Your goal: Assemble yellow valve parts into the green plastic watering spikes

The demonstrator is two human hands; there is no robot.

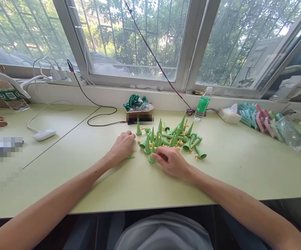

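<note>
1. Left hand (124,143): curled, hiding part of a thin green stick (130,157); cannot tell of any grip in the fingers.
2. Right hand (169,161): fingers bent under, thumb against an upright, pointed green plastic cone (151,159); clamping impossible to tell.
3. Beyond, on the smooth pale-green counter (140,194): heap of ridge-collared green cones (176,137), overlapping; small yellow plastic fittings (196,157), partly buried.

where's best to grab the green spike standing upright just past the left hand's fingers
Likely low on the green spike, just above its wider base, coming from its left: it stands upright, tapering to a thin tip, and other green spikes lie to its right, while the left hand is close.
</note>
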